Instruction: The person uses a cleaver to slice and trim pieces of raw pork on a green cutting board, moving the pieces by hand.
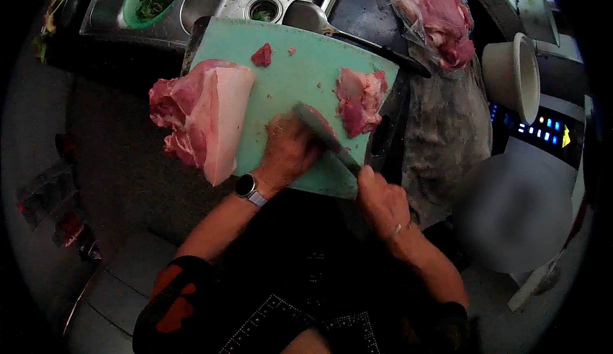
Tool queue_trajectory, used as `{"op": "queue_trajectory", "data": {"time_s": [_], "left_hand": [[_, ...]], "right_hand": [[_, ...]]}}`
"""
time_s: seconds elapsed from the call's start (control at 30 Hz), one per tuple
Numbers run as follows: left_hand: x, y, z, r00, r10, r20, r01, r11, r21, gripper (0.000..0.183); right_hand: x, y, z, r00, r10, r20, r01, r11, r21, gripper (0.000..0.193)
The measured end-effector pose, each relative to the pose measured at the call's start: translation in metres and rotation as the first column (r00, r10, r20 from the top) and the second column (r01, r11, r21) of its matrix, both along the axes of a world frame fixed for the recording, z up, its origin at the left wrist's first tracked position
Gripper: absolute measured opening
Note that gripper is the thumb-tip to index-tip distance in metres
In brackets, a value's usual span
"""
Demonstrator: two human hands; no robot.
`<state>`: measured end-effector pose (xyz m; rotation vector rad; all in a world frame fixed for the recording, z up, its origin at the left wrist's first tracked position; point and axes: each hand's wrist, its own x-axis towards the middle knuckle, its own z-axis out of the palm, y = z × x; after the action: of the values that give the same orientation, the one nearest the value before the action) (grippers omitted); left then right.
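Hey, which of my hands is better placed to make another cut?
Probably your right hand: its grip is around the handle of the knife, with the blade over the board. Your left hand is beside the blade, with no knife of its own.

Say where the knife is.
In the head view, the knife is just right of centre, in the right hand, over the green board, beside the left hand.

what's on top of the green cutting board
On the cutting board: a large meat slab overhanging its left side, small red scraps, a fatty chunk at right, and meat partly hidden by the left hand and knife. What lies under that hand is covered.
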<state>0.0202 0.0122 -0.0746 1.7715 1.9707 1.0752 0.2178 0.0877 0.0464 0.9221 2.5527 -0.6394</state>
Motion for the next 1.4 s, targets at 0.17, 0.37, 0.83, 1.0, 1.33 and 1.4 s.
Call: {"op": "queue_trajectory", "data": {"time_s": [0.17,0.37,0.83,1.0,1.33,1.4], "left_hand": [[0.0,0.002,0.005,1.0,0.003,0.01,-0.003,0.999,-0.034,0.047],[0.0,-0.001,-0.006,0.999,-0.016,-0.033,0.015,1.0,-0.02,0.049],[-0.001,-0.004,-0.002,0.999,-0.044,-0.019,0.044,0.999,0.006,0.038],[-0.003,-0.01,-0.006,0.998,-0.023,0.062,0.022,1.0,0.009,0.053],[-0.003,-0.007,-0.012,0.998,-0.063,-0.024,0.064,0.997,0.043,0.056],[-0.005,-0.004,-0.011,0.998,-0.06,-0.01,0.06,0.996,0.069,0.057]], "right_hand": [[-0.012,0.0,-0.018,0.999,0.006,-0.048,-0.007,1.0,-0.014,0.007],[-0.054,0.019,-0.032,0.996,0.017,-0.085,-0.015,1.0,0.017,0.006],[-0.059,0.019,-0.039,0.992,-0.019,-0.126,0.021,1.0,0.014,0.012],[-0.01,0.0,-0.007,0.997,-0.051,-0.062,0.044,0.993,-0.107,0.014],[-0.056,0.008,-0.043,0.99,-0.067,-0.124,0.065,0.998,-0.021,0.015],[-0.047,0.009,-0.035,0.993,-0.074,-0.095,0.069,0.996,-0.057,0.014]]}}
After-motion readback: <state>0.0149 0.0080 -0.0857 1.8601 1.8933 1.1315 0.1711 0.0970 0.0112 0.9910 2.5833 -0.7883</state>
